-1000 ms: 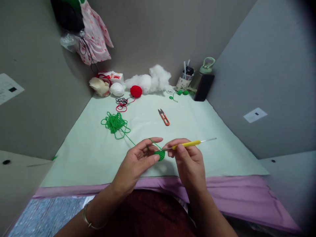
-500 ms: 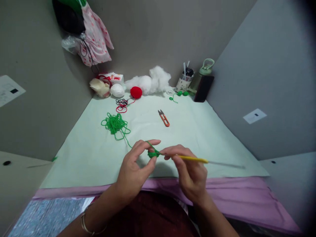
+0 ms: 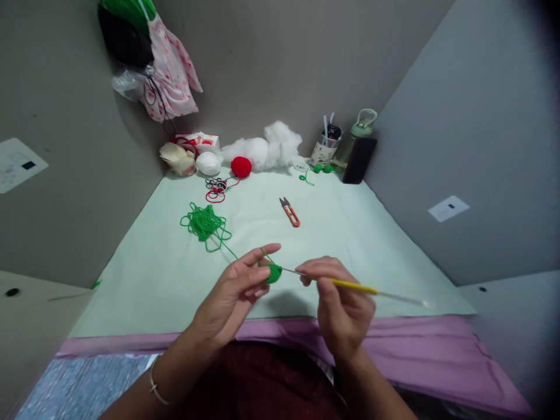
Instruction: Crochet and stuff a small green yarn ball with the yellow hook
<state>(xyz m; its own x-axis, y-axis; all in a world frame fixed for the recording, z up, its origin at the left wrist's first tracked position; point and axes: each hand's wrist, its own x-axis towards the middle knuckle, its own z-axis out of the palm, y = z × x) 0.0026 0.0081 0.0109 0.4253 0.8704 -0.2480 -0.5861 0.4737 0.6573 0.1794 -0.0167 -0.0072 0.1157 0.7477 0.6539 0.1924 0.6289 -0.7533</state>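
Note:
My left hand [image 3: 234,291] pinches a small green crochet piece [image 3: 273,272] between thumb and fingers, with green yarn looped over the forefinger. That strand runs back to a loose green yarn pile [image 3: 203,223] on the pale green table cover [image 3: 341,233]. My right hand [image 3: 341,303] grips a yellow-handled crochet hook [image 3: 350,284]; its metal tip reaches into the green piece and its other end points right.
Orange thread snips [image 3: 289,211] lie mid-table. At the back stand a red yarn ball [image 3: 241,167], white stuffing [image 3: 266,147], a white ball [image 3: 208,163], a pen cup [image 3: 324,149], a green bottle [image 3: 353,140] and a dark box [image 3: 359,160]. A bag [image 3: 168,76] hangs on the wall. Grey partitions enclose three sides.
The hook's handle swung from pointing up-right to down-right. The hook tip pulled slightly back out of the green piece, and the left hand closed more tightly on it.

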